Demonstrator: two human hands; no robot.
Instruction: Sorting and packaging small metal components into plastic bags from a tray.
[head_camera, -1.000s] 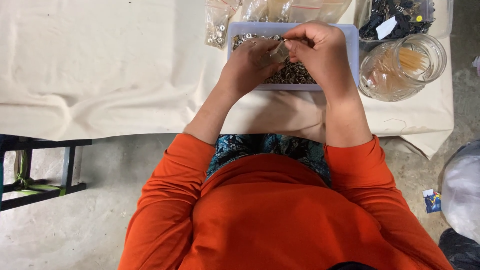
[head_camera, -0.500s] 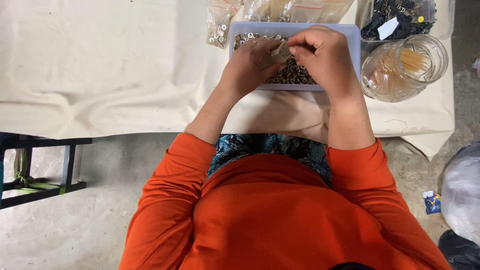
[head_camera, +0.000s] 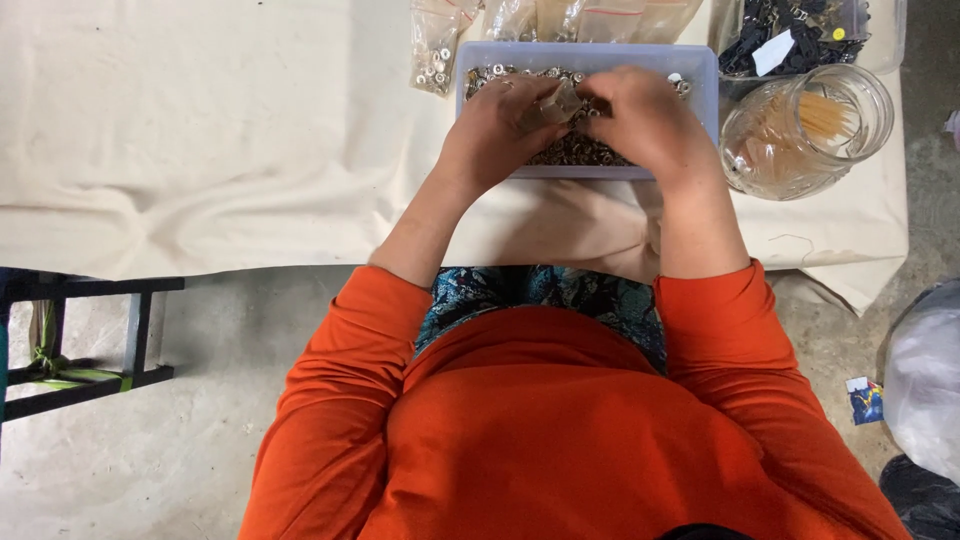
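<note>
Over the pale plastic tray (head_camera: 700, 70) of small metal fasteners (head_camera: 575, 152), left hand (head_camera: 497, 128) and right hand (head_camera: 648, 118) together pinched a small clear bag (head_camera: 560, 100), held slightly lower over the tray than a second earlier, suggesting filling continued

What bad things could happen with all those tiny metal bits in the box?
The left hand and right hand hold a small clear bag over the tray of little metal pieces; pieces might miss the bag and scatter onto the cloth. The tray sits near the table's front edge, so a nudge could tip it. The right arm could bump the glass jar close beside it.
</note>
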